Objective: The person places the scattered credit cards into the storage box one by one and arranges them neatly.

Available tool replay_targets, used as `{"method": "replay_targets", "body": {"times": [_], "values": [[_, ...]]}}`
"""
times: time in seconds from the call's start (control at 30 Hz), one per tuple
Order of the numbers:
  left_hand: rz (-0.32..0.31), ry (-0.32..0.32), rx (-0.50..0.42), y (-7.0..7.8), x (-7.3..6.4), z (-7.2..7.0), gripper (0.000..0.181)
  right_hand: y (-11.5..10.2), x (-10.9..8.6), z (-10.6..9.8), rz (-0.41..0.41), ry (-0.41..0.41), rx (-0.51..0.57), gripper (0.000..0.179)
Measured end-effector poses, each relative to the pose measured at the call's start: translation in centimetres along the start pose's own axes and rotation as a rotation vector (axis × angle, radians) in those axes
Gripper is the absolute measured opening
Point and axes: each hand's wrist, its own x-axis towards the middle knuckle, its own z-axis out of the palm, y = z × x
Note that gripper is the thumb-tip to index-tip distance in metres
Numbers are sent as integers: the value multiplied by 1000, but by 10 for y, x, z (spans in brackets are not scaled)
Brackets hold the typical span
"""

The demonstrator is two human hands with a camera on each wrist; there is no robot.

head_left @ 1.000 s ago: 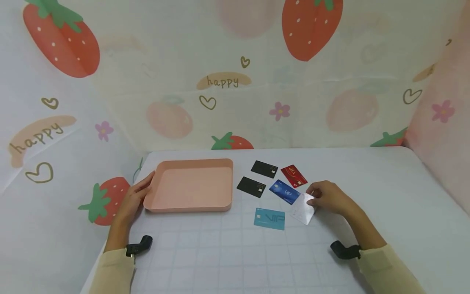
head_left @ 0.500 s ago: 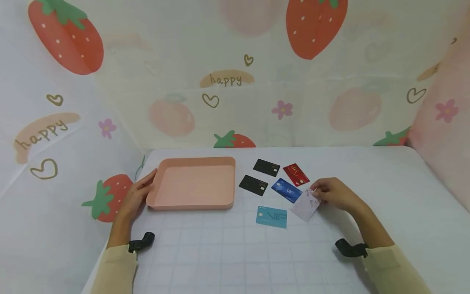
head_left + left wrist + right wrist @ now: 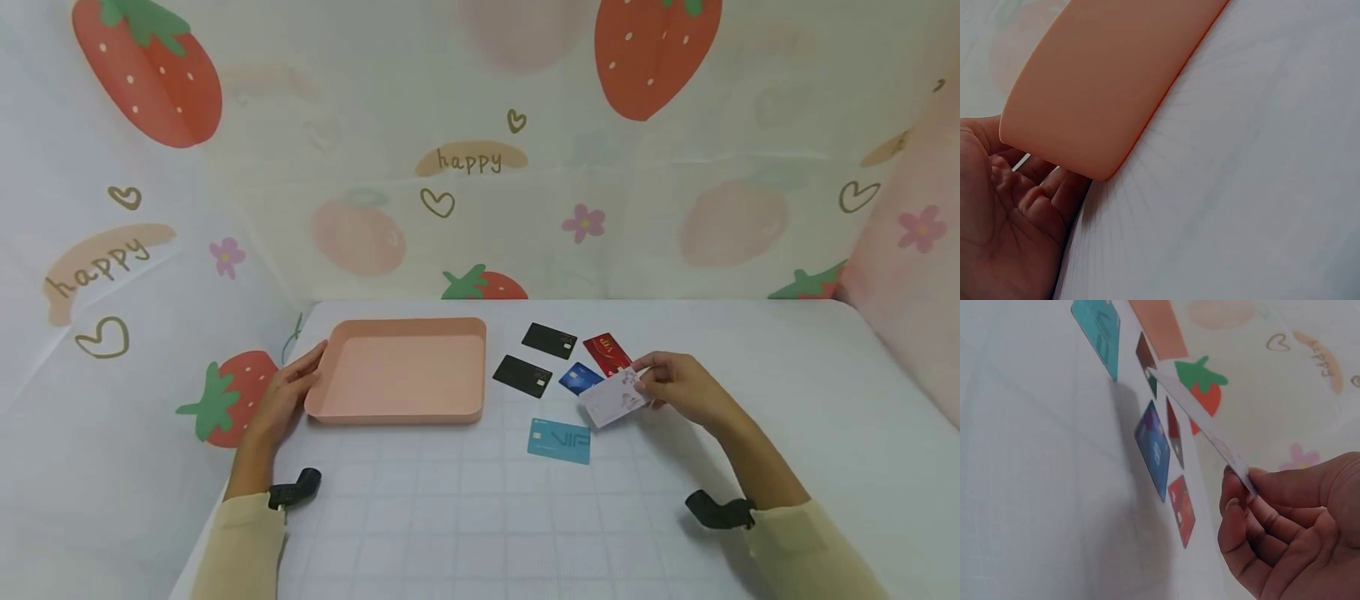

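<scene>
Between thumb and fingers my right hand (image 3: 678, 385) pinches a pale, patterned card (image 3: 613, 398) by its right end. The right wrist view shows this card (image 3: 1204, 425) raised off the table, nearly edge-on. In the head view it overlaps the blue VIP card (image 3: 579, 377) and the lower tip of the red VIP card (image 3: 606, 353). My left hand (image 3: 283, 402) rests against the left side of the pink tray (image 3: 397, 419), its fingers fairly straight along the outer wall. In the left wrist view the fingers pass behind the tray's corner (image 3: 1094, 119) and are partly hidden.
Two black cards, one farther back (image 3: 550, 341) and one nearer (image 3: 522, 376), lie right of the tray. A teal VIP card (image 3: 558, 442) lies closer to the front. The white table (image 3: 450, 517) ends at a back wall hung with strawberry-print cloth (image 3: 480, 233).
My right hand has lifted the pale card off the table and tilted it, bringing it over the blue card. My left hand stays at the tray. The head view has shifted slightly.
</scene>
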Motion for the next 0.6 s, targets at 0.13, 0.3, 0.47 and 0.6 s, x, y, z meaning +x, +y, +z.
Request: {"method": "replay_targets", "body": {"times": [0.13,0.3,0.47,0.6], "values": [[8,-3,-6,0,0,0,52,-3,0,1,18,34,-5,39],[17,-12,-12,-1,-1,-1,52,-4,1,2,19,37,7,42],[30,-25,-43,-1,-1,-1,52,-8,2,4,3,27,32,40],[35,-28,-52,-1,-2,-1,52,-16,3,6,-4,13,52,40]]}}
